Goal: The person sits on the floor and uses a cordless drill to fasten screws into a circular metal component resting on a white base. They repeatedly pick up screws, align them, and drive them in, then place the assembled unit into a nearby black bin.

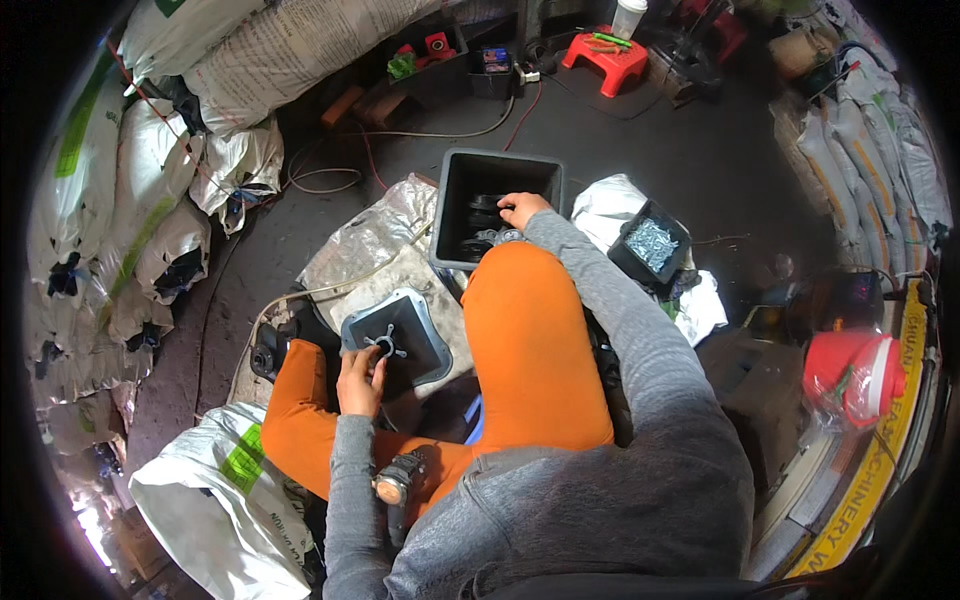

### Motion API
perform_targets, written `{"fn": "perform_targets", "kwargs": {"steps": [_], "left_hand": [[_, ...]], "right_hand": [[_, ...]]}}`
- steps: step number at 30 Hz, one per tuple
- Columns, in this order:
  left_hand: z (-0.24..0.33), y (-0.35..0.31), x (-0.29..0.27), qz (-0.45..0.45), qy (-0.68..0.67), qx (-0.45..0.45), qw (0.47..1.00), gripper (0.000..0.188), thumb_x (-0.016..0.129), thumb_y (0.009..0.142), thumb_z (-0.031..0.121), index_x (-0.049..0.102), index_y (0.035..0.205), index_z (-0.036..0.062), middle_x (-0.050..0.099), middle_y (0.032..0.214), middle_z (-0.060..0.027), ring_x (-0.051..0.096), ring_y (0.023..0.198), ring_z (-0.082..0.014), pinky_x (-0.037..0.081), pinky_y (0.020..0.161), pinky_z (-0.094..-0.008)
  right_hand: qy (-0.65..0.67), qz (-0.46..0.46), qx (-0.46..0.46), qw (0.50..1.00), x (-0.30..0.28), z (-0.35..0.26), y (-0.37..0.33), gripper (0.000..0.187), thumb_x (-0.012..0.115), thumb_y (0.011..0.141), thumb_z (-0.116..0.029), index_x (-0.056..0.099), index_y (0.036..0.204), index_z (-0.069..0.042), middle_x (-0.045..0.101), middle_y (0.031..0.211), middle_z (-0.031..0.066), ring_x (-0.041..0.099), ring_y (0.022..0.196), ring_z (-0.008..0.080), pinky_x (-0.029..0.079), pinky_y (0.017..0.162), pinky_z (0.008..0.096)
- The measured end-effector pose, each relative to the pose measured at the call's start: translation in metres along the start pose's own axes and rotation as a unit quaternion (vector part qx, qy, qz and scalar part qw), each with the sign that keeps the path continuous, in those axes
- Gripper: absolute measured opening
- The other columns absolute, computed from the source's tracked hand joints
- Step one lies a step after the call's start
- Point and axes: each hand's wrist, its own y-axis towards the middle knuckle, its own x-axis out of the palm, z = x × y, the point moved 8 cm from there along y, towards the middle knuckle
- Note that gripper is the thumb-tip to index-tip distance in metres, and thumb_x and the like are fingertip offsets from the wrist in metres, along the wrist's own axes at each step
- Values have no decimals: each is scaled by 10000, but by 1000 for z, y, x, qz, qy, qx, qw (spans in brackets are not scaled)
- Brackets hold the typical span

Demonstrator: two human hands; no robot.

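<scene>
My left hand (360,385) is at a dark, square plate with a grey rim (425,370), low between my legs. Its fingers are closed beside a pronged metal ring (388,346) in the plate's middle; what they pinch, if anything, I cannot make out. My right hand (522,210) reaches over the right side of a deep black bin (447,200). Its curled fingertips meet the black round parts (485,215) heaped inside. Greyish metal pieces (500,237) lie at the bin's near end, partly hidden by my knee.
Right of the bin, a small dark tub (652,243) holds many silvery fasteners. White sacks (120,220) pile up on the left. Cables (440,132) cross the dark floor ahead. A red stool (606,62) carries a cup and pens. A red jug-like container (850,375) stands at right.
</scene>
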Motion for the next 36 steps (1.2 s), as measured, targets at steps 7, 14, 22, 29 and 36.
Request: {"fn": "perform_targets", "kwargs": {"steps": [7, 14, 22, 29, 36], "left_hand": [[23, -51, -49, 46, -51, -82, 994, 162, 633, 862, 49, 654, 1019, 17, 619, 919, -103, 612, 706, -176, 490, 614, -275], [26, -77, -47, 26, 38, -88, 995, 176, 639, 843, 68, 666, 1015, 46, 637, 863, -135, 633, 727, -273, 500, 657, -321], [-12, -42, -50, -21, -157, -245, 957, 271, 618, 903, 107, 598, 1159, 20, 639, 961, -57, 577, 705, -113, 492, 654, -259], [26, -84, -35, -193, -172, -141, 956, 351, 646, 876, 208, 601, 1174, 29, 666, 929, -148, 644, 814, -209, 507, 733, -317], [38, -188, -83, -124, -234, -172, 949, 479, 695, 828, 294, 593, 1184, -10, 658, 1041, -188, 653, 920, -286, 492, 827, -351]], "right_hand": [[-212, -45, 13, 976, 69, 8, 77, 394, 592, 868, -404, 625, 1189, -178, 659, 1128, 112, 616, 1068, 288, 492, 906, 422], [-324, -28, -79, 942, 110, 10, 114, 301, 421, 914, -178, 656, 1061, -63, 690, 1028, 142, 678, 936, 294, 542, 787, 428], [-147, 176, -231, 945, -54, -90, 23, 286, 626, 848, -361, 681, 988, -118, 688, 901, 100, 666, 819, 294, 532, 704, 396], [-103, 132, -574, 801, -44, -254, -166, 153, 688, 794, -195, 665, 924, -118, 663, 799, 35, 662, 715, 208, 526, 584, 317], [-155, 70, -600, 781, 103, -254, -223, 105, 613, 775, -184, 530, 794, -121, 560, 689, 35, 621, 638, 223, 504, 539, 350]]}}
